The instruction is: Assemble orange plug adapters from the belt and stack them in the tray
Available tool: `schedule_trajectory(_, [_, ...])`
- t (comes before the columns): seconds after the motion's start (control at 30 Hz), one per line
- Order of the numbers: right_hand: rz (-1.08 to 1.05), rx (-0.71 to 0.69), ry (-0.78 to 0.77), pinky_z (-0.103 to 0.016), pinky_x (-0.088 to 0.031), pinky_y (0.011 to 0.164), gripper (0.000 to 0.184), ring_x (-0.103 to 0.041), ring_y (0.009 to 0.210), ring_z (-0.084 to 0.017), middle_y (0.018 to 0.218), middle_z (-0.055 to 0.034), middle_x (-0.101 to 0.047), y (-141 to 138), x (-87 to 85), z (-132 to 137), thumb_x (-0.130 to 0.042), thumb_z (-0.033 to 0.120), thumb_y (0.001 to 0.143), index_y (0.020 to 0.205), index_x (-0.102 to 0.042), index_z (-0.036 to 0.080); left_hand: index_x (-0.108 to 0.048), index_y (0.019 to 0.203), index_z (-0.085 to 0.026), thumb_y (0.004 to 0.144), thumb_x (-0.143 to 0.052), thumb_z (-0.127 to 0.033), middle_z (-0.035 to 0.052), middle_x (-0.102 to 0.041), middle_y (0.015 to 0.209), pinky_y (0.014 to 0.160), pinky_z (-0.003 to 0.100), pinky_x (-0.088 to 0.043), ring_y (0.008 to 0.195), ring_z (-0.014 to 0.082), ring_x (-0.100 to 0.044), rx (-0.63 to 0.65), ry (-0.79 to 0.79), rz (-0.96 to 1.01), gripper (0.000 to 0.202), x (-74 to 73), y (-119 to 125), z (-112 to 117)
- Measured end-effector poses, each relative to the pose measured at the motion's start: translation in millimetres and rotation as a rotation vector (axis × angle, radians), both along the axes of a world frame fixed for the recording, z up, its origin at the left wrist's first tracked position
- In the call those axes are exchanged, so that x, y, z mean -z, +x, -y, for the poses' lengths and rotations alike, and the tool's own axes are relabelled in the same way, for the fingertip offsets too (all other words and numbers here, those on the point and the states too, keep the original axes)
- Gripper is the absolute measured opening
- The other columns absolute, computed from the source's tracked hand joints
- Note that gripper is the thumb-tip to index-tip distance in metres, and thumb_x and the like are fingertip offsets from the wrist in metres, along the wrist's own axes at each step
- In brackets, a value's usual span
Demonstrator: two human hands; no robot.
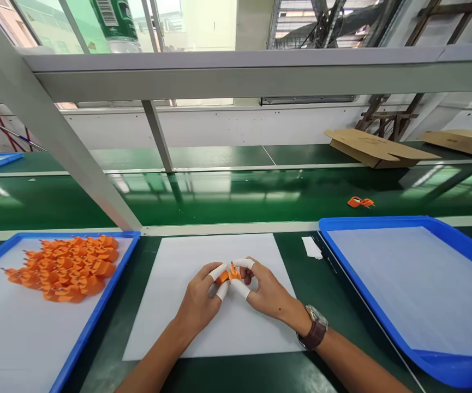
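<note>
Between my two hands, above a white sheet [170, 305], is a small orange plastic part [223, 277] with a thin dark prong sticking up. My left hand [203, 295] pinches its left side with thumb and forefinger. From the right, my right hand [262, 289] grips the same part by its fingertips. White finger cots cover the thumb and forefinger of both hands, and they hide much of the part. Many similar orange parts [72, 267] lie heaped in rows on a blue-rimmed tray [96, 319] to the left.
A second blue-rimmed tray [383, 319], lined in white, stands at the right. Beside it lie a white paper scrap [311, 247] and a dark pen [329, 261]. Beyond, a green belt [236, 194] carries orange parts [360, 202]. A cardboard box [377, 147] sits behind; a slanted post [76, 147] rises left.
</note>
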State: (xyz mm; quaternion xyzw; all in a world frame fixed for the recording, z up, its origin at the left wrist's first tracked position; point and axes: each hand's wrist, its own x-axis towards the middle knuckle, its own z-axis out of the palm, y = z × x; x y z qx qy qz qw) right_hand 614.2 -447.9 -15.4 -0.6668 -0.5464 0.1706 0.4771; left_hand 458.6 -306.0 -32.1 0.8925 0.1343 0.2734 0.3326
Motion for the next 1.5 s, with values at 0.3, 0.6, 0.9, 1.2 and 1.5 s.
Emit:
schedule_trajectory(0.3, [-0.004,0.009,0.021,-0.037,-0.055,0.08,0.05,-0.058,0.087,-0.018,0.106,-0.0045,-0.058,0.0,4.0,0.4,-0.062,0.021,0.09,0.136,-0.043,0.026,-0.058,0.135,-0.027,0.096,-0.054,-0.019,0.0056,-0.064,0.132,0.091,0.034,-0.061,0.108,0.0187,-0.068,-0.04,-0.009,-0.02,0.039,-0.1,0.2,2.8])
schedule_trajectory(0.6, [-0.067,-0.034,-0.105,-0.032,-0.05,0.069,0.03,-0.056,0.073,-0.015,0.094,-0.0015,-0.063,-1.1,-2.5,0.6,-0.067,0.039,0.092,0.118,-0.061,0.025,-0.063,0.13,-0.027,0.093,-0.061,-0.03,0.004,-0.067,0.128,0.1,0.036,-0.059,0.115,0.0207,-0.067,-0.007,-0.593,-0.118,0.038,-5.4,1.8,-1.6])
schedule_trajectory(0.9, [-0.07,-0.011,-0.053,-0.033,-0.049,0.072,0.038,-0.053,0.075,-0.016,0.092,-0.0004,-0.056,1.7,4.0,-0.5,-0.061,0.025,0.093,0.131,-0.056,0.03,-0.061,0.131,-0.03,0.088,-0.07,-0.032,0.002,-0.065,0.128,0.101,0.038,-0.059,0.115,0.0203,-0.066,0.053,-0.595,-0.147,0.045,-10.8,0.6,-6.4])
schedule_trajectory(1.2, [-0.062,-0.018,0.038,-0.035,-0.05,0.074,0.04,-0.054,0.079,-0.017,0.096,-0.0018,-0.057,1.7,10.1,-0.4,-0.057,0.015,0.091,0.129,-0.055,0.027,-0.066,0.123,-0.028,0.087,-0.071,-0.042,0.0047,-0.068,0.113,0.062,0.03,-0.061,0.071,0.0131,-0.062,0.0,-0.273,-0.133,0.039,-8.1,-0.6,-8.7])
schedule_trajectory(1.5, [-0.108,-0.063,-0.061,-0.034,-0.052,0.073,0.034,-0.059,0.082,-0.018,0.105,-0.0048,-0.061,1.0,9.5,0.6,-0.053,0.014,0.093,0.124,-0.06,0.026,-0.062,0.124,-0.028,0.087,-0.073,-0.038,0.0033,-0.066,0.11,0.069,0.032,-0.061,0.073,0.0134,-0.063,0.002,-0.181,-0.157,0.04,-5.7,-1.1,-3.8])
